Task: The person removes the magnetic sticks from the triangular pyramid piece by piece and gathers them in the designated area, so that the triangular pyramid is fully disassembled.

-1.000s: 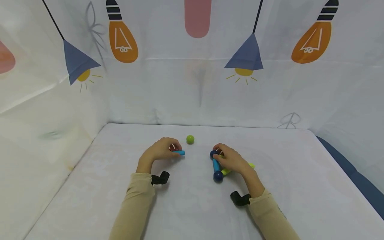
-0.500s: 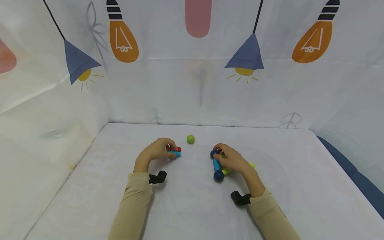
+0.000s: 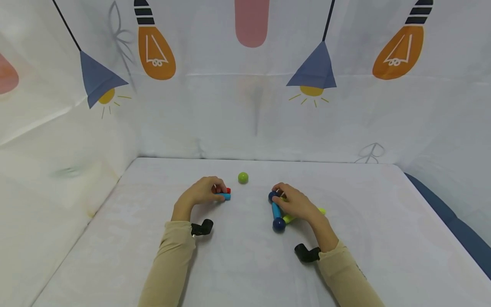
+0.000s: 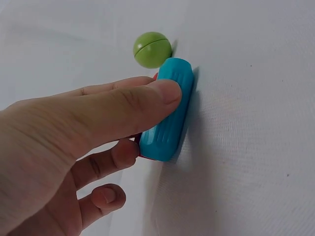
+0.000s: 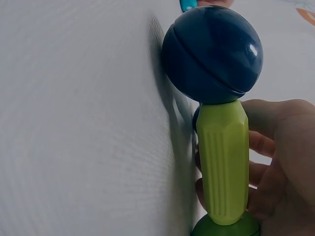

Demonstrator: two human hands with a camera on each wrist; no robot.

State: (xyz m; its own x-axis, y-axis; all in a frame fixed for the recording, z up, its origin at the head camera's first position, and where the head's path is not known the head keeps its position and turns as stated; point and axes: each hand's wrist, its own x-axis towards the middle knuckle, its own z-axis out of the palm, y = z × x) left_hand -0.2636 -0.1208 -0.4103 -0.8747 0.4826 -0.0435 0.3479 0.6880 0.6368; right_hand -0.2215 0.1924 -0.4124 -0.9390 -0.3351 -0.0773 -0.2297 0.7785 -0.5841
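Note:
My left hand (image 3: 203, 190) pinches a light-blue rod (image 4: 170, 132) and a red rod (image 3: 228, 190) lying side by side, thumb on the blue one. The red rod is mostly hidden behind it in the left wrist view. My right hand (image 3: 294, 202) grips the far dark blue ball of a ball-and-rod frame. In that frame a blue rod (image 3: 276, 210) joins two dark blue balls, and the nearer dark blue ball (image 5: 211, 54) also carries a yellow-green rod (image 5: 224, 162). That rod's other end meets a green ball (image 5: 224, 227). The hand hides part of the frame.
A loose lime-green ball (image 3: 243, 178) lies beyond and between the hands. The white-covered table (image 3: 245, 264) ends at a white fabric backdrop (image 3: 215, 115) printed with lamps and bulbs. Something dark blue (image 3: 452, 221) stands past the right edge.
My left hand has shifted slightly left with the two rods, and the red rod's end has come into sight beside the blue one. The right hand and the frame stay put.

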